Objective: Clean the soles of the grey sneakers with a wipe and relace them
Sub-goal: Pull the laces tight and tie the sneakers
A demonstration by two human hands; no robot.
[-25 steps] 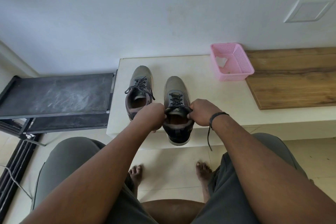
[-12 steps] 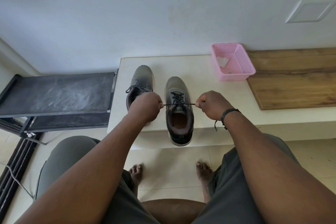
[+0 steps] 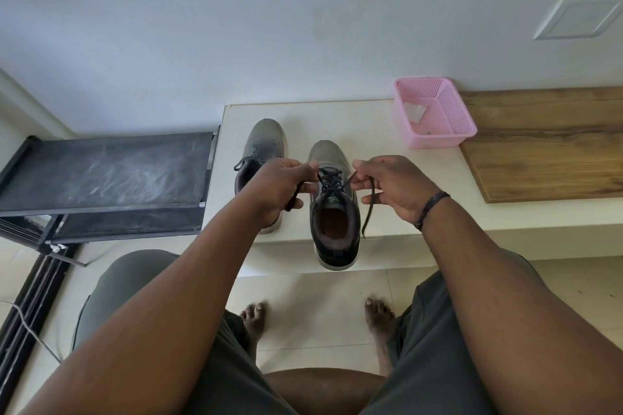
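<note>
Sneaker (image 3: 333, 209) lace ends pinched, left hand (image 3: 279, 185), right hand (image 3: 394, 185)

Two grey sneakers are set side by side on the white table (image 3: 387, 212), toes pointed toward the wall. The right sneaker (image 3: 333, 209) is stood upright with its dark heel overhanging the table's near edge; its opening is turned upward, showing an orange-brown insole. Its dark lace (image 3: 332, 180) is threaded in crossings over the tongue, and the two loose ends are drawn out to either side, the right end hanging down beside the shoe. The left sneaker (image 3: 261, 148) is placed just beside it, a little farther back, laced, with a dark loop at its outer side. A white wipe (image 3: 414, 111) is seen crumpled in the pink basket (image 3: 451, 118).
</note>
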